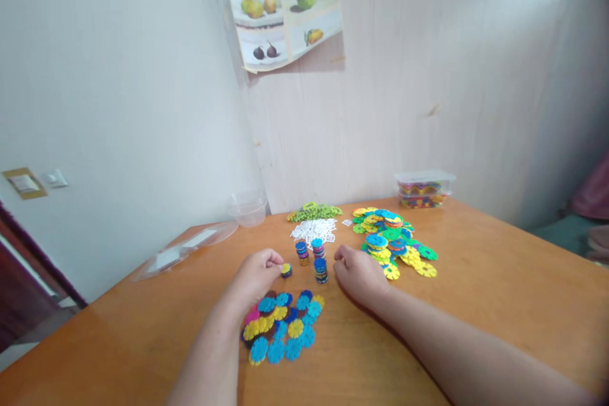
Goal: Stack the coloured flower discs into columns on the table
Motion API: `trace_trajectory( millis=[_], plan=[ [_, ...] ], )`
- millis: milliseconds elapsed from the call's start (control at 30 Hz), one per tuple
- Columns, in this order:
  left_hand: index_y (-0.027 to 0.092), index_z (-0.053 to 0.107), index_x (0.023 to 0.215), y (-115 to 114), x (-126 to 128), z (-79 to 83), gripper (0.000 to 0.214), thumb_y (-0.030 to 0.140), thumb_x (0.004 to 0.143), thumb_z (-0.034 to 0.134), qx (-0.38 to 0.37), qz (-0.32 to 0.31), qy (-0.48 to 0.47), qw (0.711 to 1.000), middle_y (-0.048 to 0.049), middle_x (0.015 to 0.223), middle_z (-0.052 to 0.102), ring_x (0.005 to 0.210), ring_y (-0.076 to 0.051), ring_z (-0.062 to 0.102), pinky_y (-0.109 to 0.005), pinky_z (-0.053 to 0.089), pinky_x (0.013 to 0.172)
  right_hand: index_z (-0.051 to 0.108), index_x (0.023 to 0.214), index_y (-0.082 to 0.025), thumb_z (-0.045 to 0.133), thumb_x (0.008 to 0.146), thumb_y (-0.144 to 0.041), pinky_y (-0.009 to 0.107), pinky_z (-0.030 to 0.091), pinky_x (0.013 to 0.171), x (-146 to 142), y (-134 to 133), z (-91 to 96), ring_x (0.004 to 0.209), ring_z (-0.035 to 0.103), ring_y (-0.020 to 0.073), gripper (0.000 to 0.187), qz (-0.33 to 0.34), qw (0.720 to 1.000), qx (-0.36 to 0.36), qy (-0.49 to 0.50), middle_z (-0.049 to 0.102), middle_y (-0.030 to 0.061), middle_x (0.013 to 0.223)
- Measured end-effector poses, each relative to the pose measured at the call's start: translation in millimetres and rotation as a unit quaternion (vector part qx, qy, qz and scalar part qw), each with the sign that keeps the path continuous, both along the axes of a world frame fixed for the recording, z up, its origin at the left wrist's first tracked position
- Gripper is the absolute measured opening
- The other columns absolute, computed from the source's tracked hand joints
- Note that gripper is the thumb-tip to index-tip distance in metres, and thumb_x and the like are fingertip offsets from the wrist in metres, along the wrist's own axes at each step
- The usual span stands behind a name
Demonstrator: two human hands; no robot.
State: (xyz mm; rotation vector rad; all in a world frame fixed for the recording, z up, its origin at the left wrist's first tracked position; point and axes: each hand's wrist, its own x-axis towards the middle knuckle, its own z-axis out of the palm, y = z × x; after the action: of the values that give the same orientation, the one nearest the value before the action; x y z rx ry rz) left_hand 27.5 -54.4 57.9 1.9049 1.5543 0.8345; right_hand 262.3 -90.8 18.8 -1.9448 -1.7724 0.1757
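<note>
My left hand (257,274) rests on the wooden table (499,292) with its fingers curled, pinching a small stack of disc pieces (286,270) at the fingertips. My right hand (359,276) lies beside it, fingers curled in loosely; what it holds, if anything, is hidden. Between and just beyond the hands stand three short stacks of coloured discs (320,270). A loose pile of blue, yellow and pink snowflake discs (283,325) lies under and right of my left wrist.
A larger pile of green, yellow and blue discs (392,242) lies to the right. White pieces (315,229) and green pieces (314,211) sit further back. A clear tub (247,208), a flat lid (183,247) and a filled lidded box (423,190) stand near the wall.
</note>
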Motion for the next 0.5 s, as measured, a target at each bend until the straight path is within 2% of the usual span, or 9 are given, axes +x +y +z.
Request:
trace_trajectory(
  millis=[200,500],
  plan=[
    [0.017,0.063,0.077,-1.0,-15.6,-0.2,0.014,0.021,0.065,0.059,-0.038,0.026,0.079,0.996,0.0012,0.065,0.06,0.056,-0.012,0.049,-0.021,0.032,0.052,0.06,0.1,-0.024,0.041,0.089,-0.029,0.026,0.026,0.058,0.1,3.3,-11.3,0.078,0.062,0.0184,0.023,0.017,1.0,0.023,0.008,0.07,0.0041,0.086],
    [0.017,0.063,0.073,-1.7,-15.1,-1.0,0.013,0.026,0.066,0.059,-0.021,0.028,0.045,0.998,0.0016,0.063,0.057,0.059,-0.012,0.049,-0.021,0.033,0.053,0.059,0.106,-0.023,0.038,0.091,-0.028,0.026,0.027,0.06,-0.3,-2.3,-9.0,0.077,0.062,0.0178,0.026,0.048,0.998,0.043,0.009,0.07,0.0045,0.084]
  ],
)
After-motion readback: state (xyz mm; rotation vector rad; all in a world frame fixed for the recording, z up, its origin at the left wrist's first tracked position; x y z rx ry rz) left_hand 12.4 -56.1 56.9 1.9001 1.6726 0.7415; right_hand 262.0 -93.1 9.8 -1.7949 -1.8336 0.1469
